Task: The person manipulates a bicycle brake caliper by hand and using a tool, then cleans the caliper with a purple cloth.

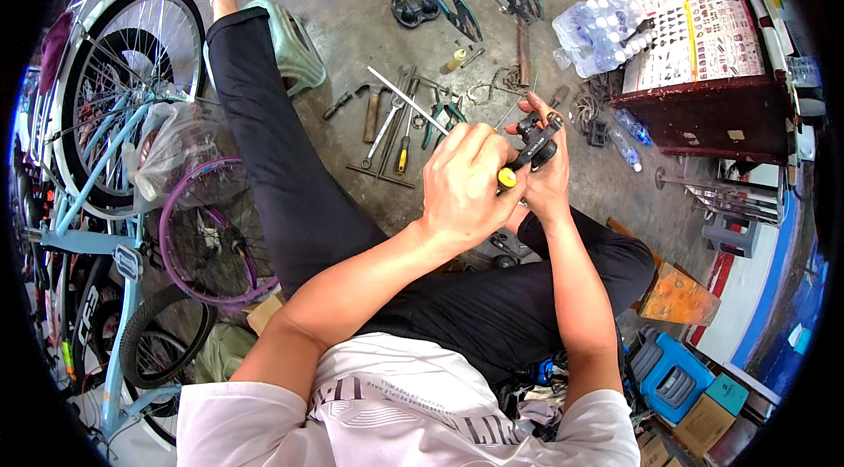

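Note:
My left hand (464,184) is closed round a screwdriver. Its yellow handle end (507,177) shows beside the thumb, and its long thin shaft (406,99) sticks out to the upper left. Close against it, my right hand (550,181) grips a black bicycle part (534,150) that looks like a derailleur, with lettering on its arm and a rounded black piece. The fingertips of my left hand come up to this part; whether they touch it is hidden. On the floor beyond lie a hammer (373,115), a spanner (383,134), a yellow-and-black screwdriver (403,156) and green-handled pliers (453,112).
A teal bicycle frame (457,5) and a black saddle (410,3) lie ahead. Bottles in plastic wrap (602,27) stand near a dark red cabinet (694,115) at right. A pale blue bicycle (92,238), a purple rim (167,243) and a plastic stool (299,49) are at left.

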`<state>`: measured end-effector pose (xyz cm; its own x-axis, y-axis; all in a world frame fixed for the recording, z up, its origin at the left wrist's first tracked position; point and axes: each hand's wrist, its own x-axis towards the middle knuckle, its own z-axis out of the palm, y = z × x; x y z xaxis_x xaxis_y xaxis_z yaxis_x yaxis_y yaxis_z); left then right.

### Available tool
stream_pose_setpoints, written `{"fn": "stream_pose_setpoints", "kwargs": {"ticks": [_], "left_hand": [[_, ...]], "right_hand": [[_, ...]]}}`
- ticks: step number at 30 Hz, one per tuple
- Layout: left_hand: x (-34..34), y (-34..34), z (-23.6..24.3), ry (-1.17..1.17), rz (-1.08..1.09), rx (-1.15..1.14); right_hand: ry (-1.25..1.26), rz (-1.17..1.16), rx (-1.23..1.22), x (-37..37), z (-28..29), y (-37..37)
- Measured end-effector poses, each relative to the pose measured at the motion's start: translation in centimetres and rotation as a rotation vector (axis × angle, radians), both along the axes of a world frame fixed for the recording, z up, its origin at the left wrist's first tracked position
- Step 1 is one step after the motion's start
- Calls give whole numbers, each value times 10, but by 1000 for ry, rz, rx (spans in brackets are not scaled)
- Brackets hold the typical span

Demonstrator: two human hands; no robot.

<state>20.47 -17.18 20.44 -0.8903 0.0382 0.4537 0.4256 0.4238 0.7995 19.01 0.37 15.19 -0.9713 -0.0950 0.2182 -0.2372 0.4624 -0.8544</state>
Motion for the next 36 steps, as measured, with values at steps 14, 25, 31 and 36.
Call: {"fn": "stream_pose_setpoints", "kwargs": {"ticks": [14,25,31,36], "left_hand": [[0,-1,-4,-8,13,11],[0,0,-6,23,30,35],[-1,-1,-5,23,42,55],[-2,-3,-3,1,45,48]], "right_hand": [[-149,2,-179,2,12,-13],[-203,-15,-227,12,-3,-11],[-281,-16,-317,15,1,-17],[-419,-35,-373,18,-4,-16]]}}
